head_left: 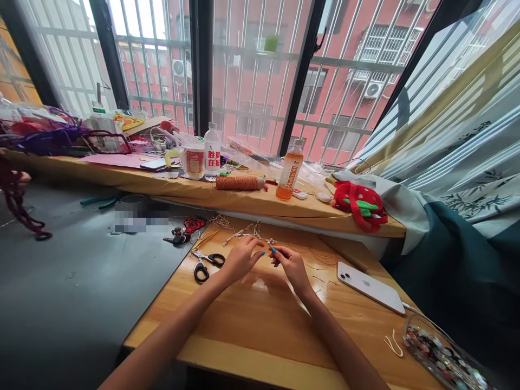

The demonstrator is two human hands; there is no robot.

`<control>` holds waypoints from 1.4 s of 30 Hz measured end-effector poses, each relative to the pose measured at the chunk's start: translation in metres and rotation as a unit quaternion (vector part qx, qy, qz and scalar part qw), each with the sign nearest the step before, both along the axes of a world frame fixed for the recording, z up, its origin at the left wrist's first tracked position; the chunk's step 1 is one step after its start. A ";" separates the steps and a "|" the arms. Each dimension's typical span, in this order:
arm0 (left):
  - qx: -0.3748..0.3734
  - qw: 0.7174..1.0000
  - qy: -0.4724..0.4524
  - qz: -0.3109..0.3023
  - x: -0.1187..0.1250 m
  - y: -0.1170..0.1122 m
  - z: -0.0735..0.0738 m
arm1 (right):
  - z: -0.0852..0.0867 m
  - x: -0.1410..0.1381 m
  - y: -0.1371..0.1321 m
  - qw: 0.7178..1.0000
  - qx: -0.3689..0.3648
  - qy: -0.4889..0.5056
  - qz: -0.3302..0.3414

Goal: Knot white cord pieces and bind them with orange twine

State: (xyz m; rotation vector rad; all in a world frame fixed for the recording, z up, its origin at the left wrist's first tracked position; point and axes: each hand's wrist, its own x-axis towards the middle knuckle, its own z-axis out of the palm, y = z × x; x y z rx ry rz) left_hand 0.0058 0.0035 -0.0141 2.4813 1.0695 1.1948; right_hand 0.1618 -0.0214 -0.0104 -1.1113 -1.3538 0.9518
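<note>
Over the wooden table, my left hand (245,257) has its fingers bent and its thumb apart from them, with nothing visible in its grasp. Close to its right, my right hand (289,266) pinches thumb against fingers; what is between them is too small to make out. A small pale piece (270,242) shows just beyond its fingertips. Thin brown cord (323,255) lies in loose loops to the right of that hand. Off-white cord pieces (244,232) lie behind my left hand. Black-handled scissors (208,262) rest with blades spread to its left.
A white phone (371,287) lies right, near a clear box of beads (442,355) and a short white cord (393,344). On the sill stand an orange thread spool (239,183), a tea bottle (290,172) and a red pouch (361,205). Another person's hand (24,179) holds dark red cord at far left.
</note>
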 end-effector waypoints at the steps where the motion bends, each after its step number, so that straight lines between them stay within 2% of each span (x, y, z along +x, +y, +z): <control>1: 0.003 1.000 -0.019 0.004 0.001 -0.001 0.000 | 0.001 0.000 0.000 1.000 -0.004 0.006 0.002; 7: 0.002 0.998 -0.063 -0.024 0.008 -0.008 -0.005 | 0.003 -0.004 -0.003 0.998 -0.024 0.047 0.036; 13: -0.026 0.997 -0.071 -0.031 0.008 -0.011 -0.003 | 0.005 -0.008 -0.007 0.997 -0.049 0.061 0.029; 15: -0.059 0.994 -0.086 -0.034 0.007 -0.009 -0.001 | 0.006 -0.008 -0.008 0.996 -0.053 0.060 0.027; 18: -0.147 0.980 -0.126 -0.039 0.005 -0.004 0.000 | 0.007 -0.008 -0.008 0.996 -0.058 0.065 0.025; 21: -0.235 0.956 -0.155 -0.084 0.003 0.001 0.000 | 0.009 -0.008 -0.008 0.996 -0.054 0.073 0.022; 23: -0.261 0.947 -0.156 -0.105 0.001 0.003 0.001 | 0.008 -0.007 -0.008 0.996 -0.054 0.073 0.020; 28: -0.260 0.955 -0.129 -0.055 -0.001 0.004 0.004 | 0.002 -0.004 -0.003 0.996 -0.039 0.079 0.009; 33: -0.218 0.969 -0.115 -0.006 -0.003 0.005 0.009 | -0.003 -0.001 0.002 0.999 -0.033 0.029 -0.019; 38: -0.175 0.975 -0.130 0.031 -0.001 -0.001 0.015 | -0.005 -0.002 0.000 0.997 0.041 -0.047 -0.050; 40: -0.224 0.962 -0.156 0.022 0.001 -0.004 0.014 | -0.005 -0.004 -0.001 0.993 0.070 -0.065 -0.070; 42: -0.340 0.923 -0.179 -0.028 0.005 -0.006 0.010 | -0.005 -0.005 -0.002 0.988 0.089 -0.081 -0.092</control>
